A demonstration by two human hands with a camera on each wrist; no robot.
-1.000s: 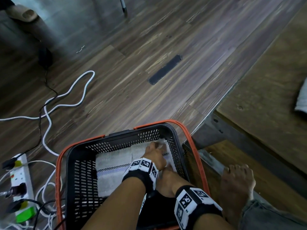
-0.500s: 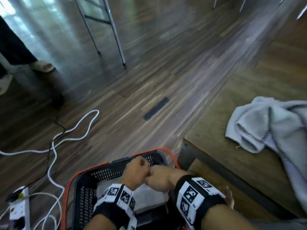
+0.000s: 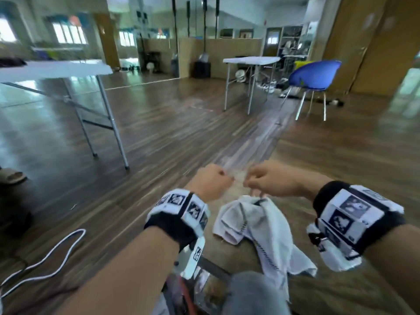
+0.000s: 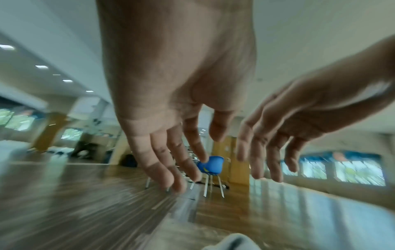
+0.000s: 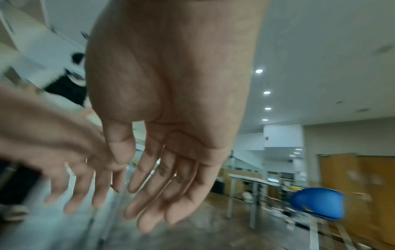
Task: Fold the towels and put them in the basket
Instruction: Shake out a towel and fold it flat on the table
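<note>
**Both hands raised, empty, above crumpled towel**

Crumpled white towel (image 3: 256, 226) lies on the wooden platform (image 3: 341, 160), nearest the viewer; left hand (image 3: 210, 184) just beyond the towel's left edge, fingers loosely extended, holding nothing; right hand (image 3: 270, 180) directly above the towel, fingers relaxed, holding nothing; whether it touches the cloth cannot be told; blue chair (image 3: 314, 75) well beyond the towel; basket not clearly seen.
</note>
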